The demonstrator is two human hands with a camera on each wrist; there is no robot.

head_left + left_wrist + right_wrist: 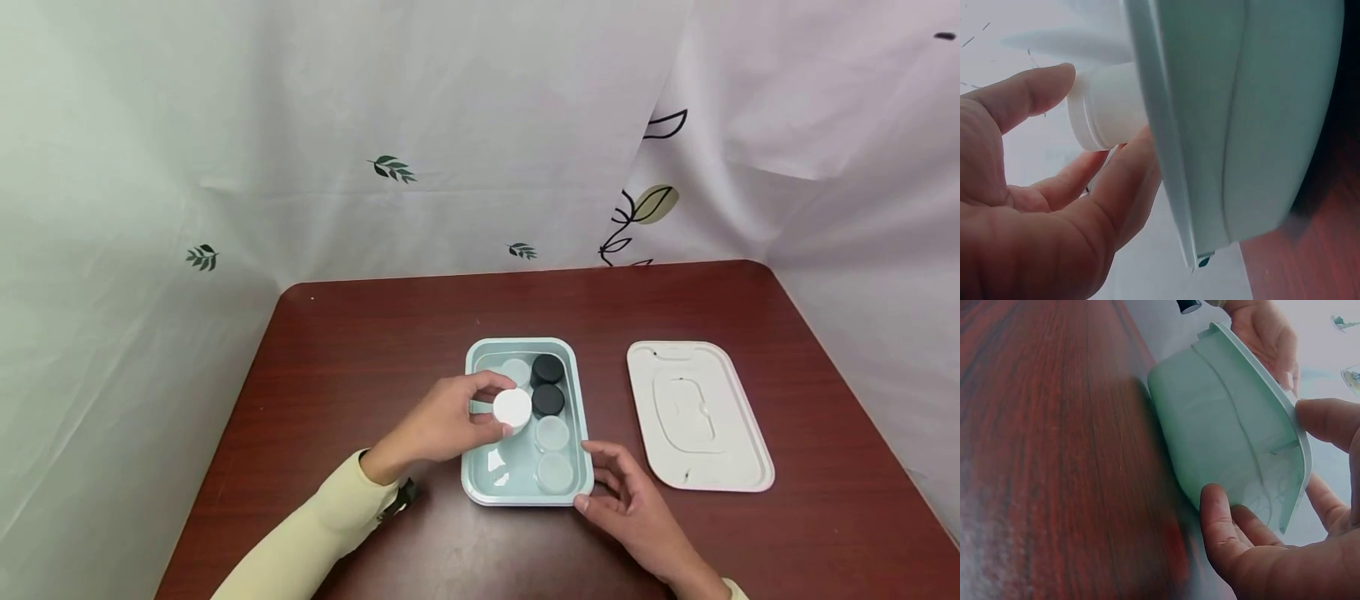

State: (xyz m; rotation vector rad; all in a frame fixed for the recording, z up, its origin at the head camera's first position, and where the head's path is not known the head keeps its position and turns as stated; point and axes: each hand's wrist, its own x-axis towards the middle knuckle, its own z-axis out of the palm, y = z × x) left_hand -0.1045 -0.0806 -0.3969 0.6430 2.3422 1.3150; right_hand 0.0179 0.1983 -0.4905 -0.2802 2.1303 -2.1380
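A small white-lidded jar (512,408) is pinched between the thumb and fingers of my left hand (453,417). In the left wrist view the jar (1110,106) is tipped sideways in that rotated picture, its lower part hidden behind the wall of a pale green plastic container (525,501). My right hand (633,517) holds the container's near right corner, thumb at the near edge and fingers along the right side. Inside stand two black-lidded jars (548,400) at the far right, two translucent-lidded jars (555,473) nearer, and another pale-lidded jar (516,372) at the far left, partly hidden.
To the right of the container a white rectangular lid (701,417) lies flat on the dark red wooden table (360,367). White patterned cloth (465,125) hangs behind the table and along both sides.
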